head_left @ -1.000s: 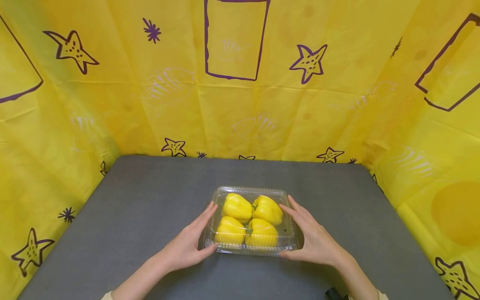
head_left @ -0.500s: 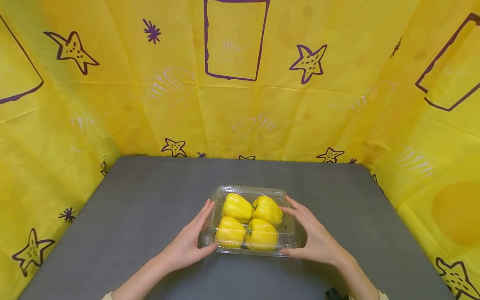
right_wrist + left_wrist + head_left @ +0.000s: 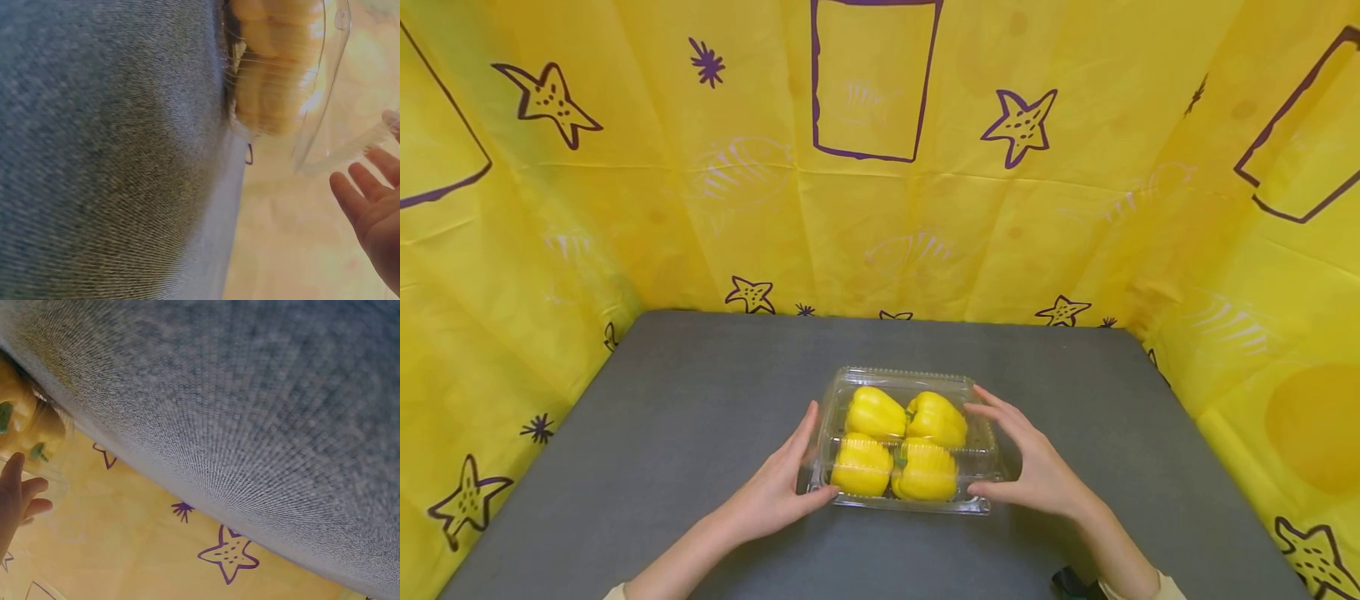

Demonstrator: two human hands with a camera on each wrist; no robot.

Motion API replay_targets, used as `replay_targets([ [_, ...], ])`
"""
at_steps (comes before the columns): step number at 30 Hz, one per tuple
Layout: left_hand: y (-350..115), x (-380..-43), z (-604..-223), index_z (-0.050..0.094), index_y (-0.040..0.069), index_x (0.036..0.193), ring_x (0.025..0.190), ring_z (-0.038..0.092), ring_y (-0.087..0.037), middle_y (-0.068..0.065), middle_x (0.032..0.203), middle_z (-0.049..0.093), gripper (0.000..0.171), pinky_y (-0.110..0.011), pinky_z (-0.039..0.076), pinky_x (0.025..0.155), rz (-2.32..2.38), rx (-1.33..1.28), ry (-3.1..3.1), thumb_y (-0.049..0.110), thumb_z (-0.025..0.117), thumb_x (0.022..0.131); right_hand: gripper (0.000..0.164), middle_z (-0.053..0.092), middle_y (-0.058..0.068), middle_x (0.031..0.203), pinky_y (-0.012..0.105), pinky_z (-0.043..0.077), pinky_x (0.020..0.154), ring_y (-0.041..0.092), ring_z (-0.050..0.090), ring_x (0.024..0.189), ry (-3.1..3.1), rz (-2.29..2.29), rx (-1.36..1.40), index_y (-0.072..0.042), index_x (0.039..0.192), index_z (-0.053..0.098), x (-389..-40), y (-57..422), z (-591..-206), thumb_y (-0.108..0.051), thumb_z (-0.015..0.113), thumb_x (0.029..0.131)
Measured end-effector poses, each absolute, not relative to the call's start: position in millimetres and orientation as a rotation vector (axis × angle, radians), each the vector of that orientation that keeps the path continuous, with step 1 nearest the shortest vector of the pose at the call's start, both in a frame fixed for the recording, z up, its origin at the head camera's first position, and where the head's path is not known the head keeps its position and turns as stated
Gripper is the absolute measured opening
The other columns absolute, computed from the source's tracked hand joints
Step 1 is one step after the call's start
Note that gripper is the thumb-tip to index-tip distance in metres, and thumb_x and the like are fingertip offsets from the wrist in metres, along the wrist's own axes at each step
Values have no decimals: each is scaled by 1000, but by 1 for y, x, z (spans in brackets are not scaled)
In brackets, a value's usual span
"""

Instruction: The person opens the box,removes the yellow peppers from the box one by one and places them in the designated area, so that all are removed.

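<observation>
The clear plastic container [image 3: 917, 505] sat near the middle of the gray table [image 3: 715, 400], in front of you, with four yellow bell peppers [image 3: 876, 412] inside in two rows. Its transparent lid [image 3: 347, 150] looked tilted over the base in the right wrist view. Your left hand [image 3: 780, 492] flanked the container's left side, fingers extended and unclenched, thumb at the near left corner. Your right hand [image 3: 1037, 471] framed the opposite side, fingers spread along the edge, thumb at the near right corner; you couldn't tell how firmly either one pressed. Beyond the table hung yellow cloth [image 3: 842, 225] printed with purple-outlined starfish.
</observation>
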State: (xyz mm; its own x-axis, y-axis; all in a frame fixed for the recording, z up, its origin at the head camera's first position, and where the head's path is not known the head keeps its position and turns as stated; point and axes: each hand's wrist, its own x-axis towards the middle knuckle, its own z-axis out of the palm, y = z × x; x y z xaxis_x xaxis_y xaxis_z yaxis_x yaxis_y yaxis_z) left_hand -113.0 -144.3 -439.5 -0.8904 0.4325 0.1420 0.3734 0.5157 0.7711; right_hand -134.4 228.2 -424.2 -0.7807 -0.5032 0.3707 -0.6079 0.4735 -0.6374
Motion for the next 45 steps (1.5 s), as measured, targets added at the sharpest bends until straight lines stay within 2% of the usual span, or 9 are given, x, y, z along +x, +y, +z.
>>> replay_targets([
  [7, -145, -113, -439, 3, 9, 157, 122, 55, -32, -18, 160, 15, 108, -50, 40, 103, 1323, 707, 2676, 21, 79, 82, 87, 31, 9, 157, 64, 29, 103, 26, 30, 142, -2556, 1307, 978, -18, 144, 45, -140, 228, -417, -19, 89, 69],
  [15, -147, -113, -439, 13, 12, 158, 127, 50, -34, -16, 159, 22, 96, -49, 40, 103, 1280, 752, 2685, 26, 76, 86, 81, 34, 12, 155, 21, 25, 112, 21, 31, 142, -2471, 1539, 981, -10, 145, 44, -153, 229, -415, 2, 81, 74],
  [18, -148, -113, -439, 16, 11, 157, 132, 44, -33, -13, 159, 21, 92, -53, 37, 105, 1223, 740, 2708, 33, 73, 88, 78, 36, 11, 154, 21, 24, 112, 20, 30, 142, -2455, 1586, 960, -7, 146, 42, -158, 229, -415, 5, 77, 77],
  [20, -148, -112, -439, 17, 11, 157, 136, 39, -33, -13, 159, 21, 91, -54, 35, 106, 1203, 734, 2711, 35, 72, 89, 75, 37, 9, 153, 31, 31, 111, 18, 32, 140, -2465, 1597, 913, -7, 146, 41, -158, 227, -411, 4, 75, 80],
  [25, -149, -112, -439, 16, 12, 157, 139, 32, -36, -19, 159, 18, 89, -56, 35, 105, 1195, 747, 2682, 39, 69, 91, 66, 43, 2, 149, 40, 42, 95, 14, 41, 130, -2474, 1619, 786, -15, 147, 42, -165, 223, -408, -2, 70, 88],
  [30, -149, -113, -439, 16, 10, 157, 139, 31, -38, -22, 158, 18, 88, -57, 36, 104, 1192, 764, 2667, 41, 67, 92, 55, 50, 7, 142, 29, 50, 92, 24, 53, 119, -2356, 1789, 768, -9, 144, 44, -180, 222, -415, 1, 62, 93],
  [34, -149, -113, -438, 18, 9, 156, 141, 28, -36, -20, 158, 19, 87, -57, 34, 105, 1191, 760, 2662, 40, 68, 92, 45, 59, 7, 127, 23, 52, 87, 18, 63, 105, -2317, 1881, 608, -2, 138, 47, -188, 222, -419, -1, 60, 95],
  [38, -148, -112, -437, 19, 9, 156, 143, 25, -34, -17, 159, 19, 87, -58, 33, 105, 1170, 760, 2662, 40, 68, 92, 39, 59, 8, 121, 17, 49, 88, 11, 60, 103, -2328, 1918, 410, 2, 132, 49, -193, 221, -421, -9, 61, 96],
  [45, -146, -111, -436, 19, 8, 156, 145, 20, -30, -14, 160, 17, 87, -58, 31, 107, 1155, 746, 2658, 40, 68, 92, 38, 55, 27, 132, 20, 46, 96, 18, 57, 117, -2197, 2015, 457, 10, 131, 51, -206, 219, -426, -8, 58, 98],
])
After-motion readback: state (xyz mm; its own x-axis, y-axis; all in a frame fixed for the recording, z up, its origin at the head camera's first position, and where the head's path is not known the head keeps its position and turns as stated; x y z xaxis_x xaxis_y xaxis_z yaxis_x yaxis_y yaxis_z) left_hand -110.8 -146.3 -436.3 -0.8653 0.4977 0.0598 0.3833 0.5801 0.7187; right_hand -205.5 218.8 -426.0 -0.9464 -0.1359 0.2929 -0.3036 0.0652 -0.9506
